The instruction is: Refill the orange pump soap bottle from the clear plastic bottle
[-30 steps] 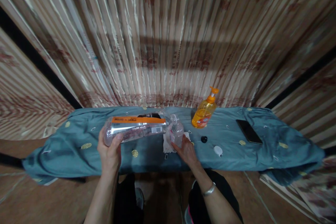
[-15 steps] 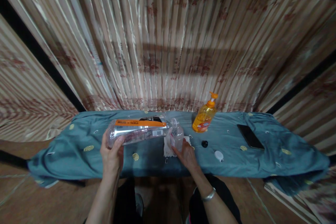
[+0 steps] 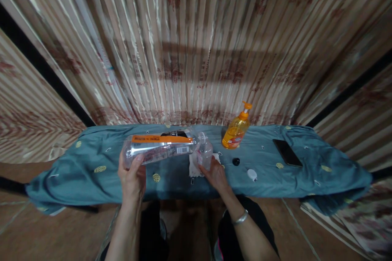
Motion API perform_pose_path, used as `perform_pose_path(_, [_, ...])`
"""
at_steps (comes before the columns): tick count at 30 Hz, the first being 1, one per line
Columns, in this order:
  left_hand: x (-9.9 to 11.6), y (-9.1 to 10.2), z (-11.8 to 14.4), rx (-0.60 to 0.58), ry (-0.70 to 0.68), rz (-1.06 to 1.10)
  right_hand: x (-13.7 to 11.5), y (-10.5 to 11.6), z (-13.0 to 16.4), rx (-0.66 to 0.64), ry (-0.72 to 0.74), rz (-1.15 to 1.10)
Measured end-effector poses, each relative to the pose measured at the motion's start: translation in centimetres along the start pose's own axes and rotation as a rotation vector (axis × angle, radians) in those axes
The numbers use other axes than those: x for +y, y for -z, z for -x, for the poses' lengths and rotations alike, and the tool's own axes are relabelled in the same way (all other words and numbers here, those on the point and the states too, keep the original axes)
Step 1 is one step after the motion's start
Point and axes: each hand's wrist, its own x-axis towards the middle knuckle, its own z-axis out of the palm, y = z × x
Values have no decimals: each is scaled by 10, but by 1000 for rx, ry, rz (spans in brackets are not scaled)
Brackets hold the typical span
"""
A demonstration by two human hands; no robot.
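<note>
My left hand [image 3: 132,173] is wrapped round the base of a large clear plastic bottle [image 3: 159,151] with an orange and black label. The bottle lies tilted almost level, its neck pointing right. That neck meets the mouth of a smaller clear bottle [image 3: 206,153]; whether the two touch I cannot make out. My right hand [image 3: 216,173] closes round the lower part of this small bottle. Beneath it a white cloth or tissue [image 3: 193,169] lies on the teal bedsheet [image 3: 171,187]. Any liquid passing between the bottles is too faint to see.
Right of my hands stands an orange pump bottle [image 3: 235,132]. In front of it lie a black cap [image 3: 235,162] and a white lid [image 3: 252,174]. A dark phone [image 3: 287,152] rests further right. Behind the covered surface hangs a striped curtain [image 3: 190,57], between dark frame bars.
The view has shifted slightly, so the things on the sheet sit a little higher and further left. Both hands keep their hold, and the small bottle appears tilted a little more.
</note>
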Motion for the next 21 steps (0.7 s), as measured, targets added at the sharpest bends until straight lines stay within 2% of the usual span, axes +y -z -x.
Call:
perform_pose_path(9, [4, -6, 12, 23, 82, 64, 5, 1, -1, -20, 16, -52])
perform_pose_path(13, [3, -3, 13, 36, 64, 56, 5, 0, -1, -13, 11, -76])
perform_pose_path(21, [1, 2, 12, -11, 38, 1, 5, -1, -1, 6, 10, -50])
